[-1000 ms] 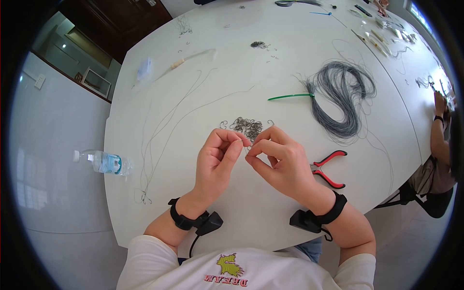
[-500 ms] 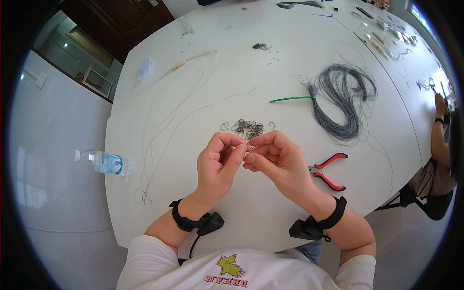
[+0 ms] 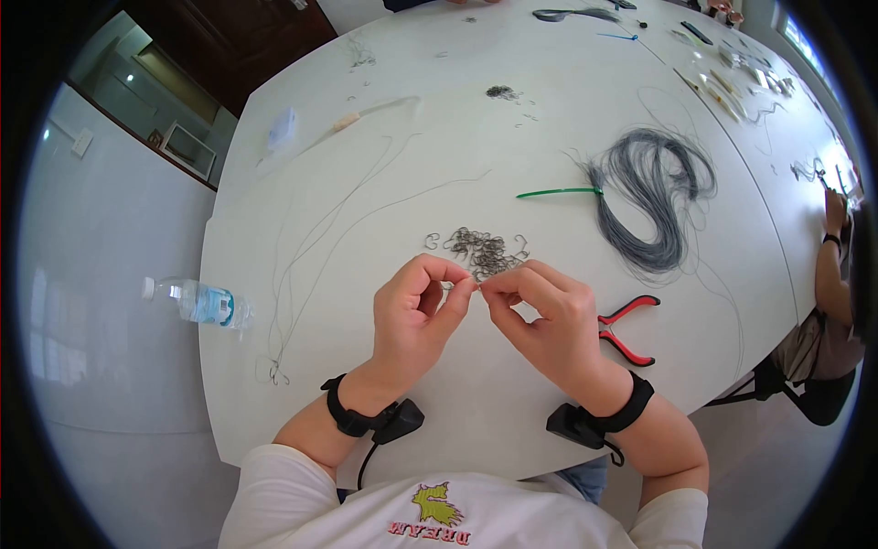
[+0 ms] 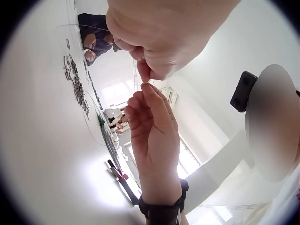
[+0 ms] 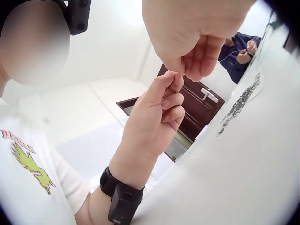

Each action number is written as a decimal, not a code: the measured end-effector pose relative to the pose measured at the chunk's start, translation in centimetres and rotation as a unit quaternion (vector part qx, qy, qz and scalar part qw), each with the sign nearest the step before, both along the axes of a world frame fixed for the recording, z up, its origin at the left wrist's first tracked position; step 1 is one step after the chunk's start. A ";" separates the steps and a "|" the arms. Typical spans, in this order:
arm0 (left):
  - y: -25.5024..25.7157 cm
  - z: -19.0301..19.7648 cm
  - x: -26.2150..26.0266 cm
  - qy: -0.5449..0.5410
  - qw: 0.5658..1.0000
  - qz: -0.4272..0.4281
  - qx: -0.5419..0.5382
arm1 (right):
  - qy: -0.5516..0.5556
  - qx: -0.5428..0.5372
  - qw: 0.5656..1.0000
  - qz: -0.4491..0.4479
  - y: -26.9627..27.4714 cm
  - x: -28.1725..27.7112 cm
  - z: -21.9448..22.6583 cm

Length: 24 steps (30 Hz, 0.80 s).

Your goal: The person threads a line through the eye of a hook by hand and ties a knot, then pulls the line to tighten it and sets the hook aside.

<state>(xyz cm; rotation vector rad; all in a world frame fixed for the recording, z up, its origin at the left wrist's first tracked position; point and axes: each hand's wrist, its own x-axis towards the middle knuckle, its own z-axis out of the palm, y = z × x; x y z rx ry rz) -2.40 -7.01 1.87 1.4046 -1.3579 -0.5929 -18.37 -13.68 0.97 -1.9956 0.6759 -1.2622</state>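
Just in front of a pile of fish hooks (image 3: 480,252), the left hand (image 3: 416,306) and the right hand (image 3: 549,316) meet fingertip to fingertip above the table. Thumb and forefinger of each hand pinch thin fishing line, mostly hidden between the tips. In the left wrist view a fine strand of line (image 4: 82,25) runs out from beside the left hand (image 4: 164,33), and the right hand's (image 4: 157,122) thumb and forefinger are pressed together. From the right wrist view, the left hand (image 5: 152,112) has its other fingers curled in. Whether a hook is between the fingertips I cannot tell.
Red-handled pliers (image 3: 631,331) lie right of the right hand. Behind them is a grey bundle of line (image 3: 645,206) with a green cable tie (image 3: 558,192). Long loose strands (image 3: 315,229) and a water bottle (image 3: 206,304) lie at left. Another person's arm (image 3: 830,265) is at far right.
The right hand first closed in on the left hand's fingertips, its fingers shifting their pinch. Now it has drawn slightly right, both hands' tips meeting in a fine pinch.
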 end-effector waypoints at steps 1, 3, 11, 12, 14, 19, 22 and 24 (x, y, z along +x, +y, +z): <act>-0.1 0.2 -0.2 -0.021 1.000 0.010 -0.013 | -0.001 -0.024 1.000 -0.009 0.0 0.1 0.0; -0.3 0.3 -0.3 -0.043 0.998 0.022 -0.026 | 0.013 -0.041 0.999 -0.011 0.1 0.1 0.1; -0.6 0.8 0.3 -0.176 0.980 0.051 -0.082 | 0.066 -0.134 0.989 -0.008 0.2 -0.4 0.8; -0.7 0.7 0.3 -0.176 0.980 0.051 -0.082 | 0.079 -0.162 0.984 -0.002 0.2 -0.4 0.9; -0.7 0.5 0.4 -0.188 0.978 0.033 -0.086 | 0.093 -0.187 0.978 0.003 0.0 -0.6 1.1; -0.7 1.0 0.3 -0.242 0.962 -0.031 -0.119 | 0.095 -0.267 0.958 0.036 -1.3 -1.3 1.5; -0.8 1.0 0.4 -0.228 0.961 -0.061 -0.145 | 0.039 -0.220 0.974 0.049 -1.8 -1.3 1.8; -0.8 1.0 0.5 -0.218 0.962 -0.070 -0.151 | 0.021 -0.170 0.984 0.053 -1.6 -1.3 1.7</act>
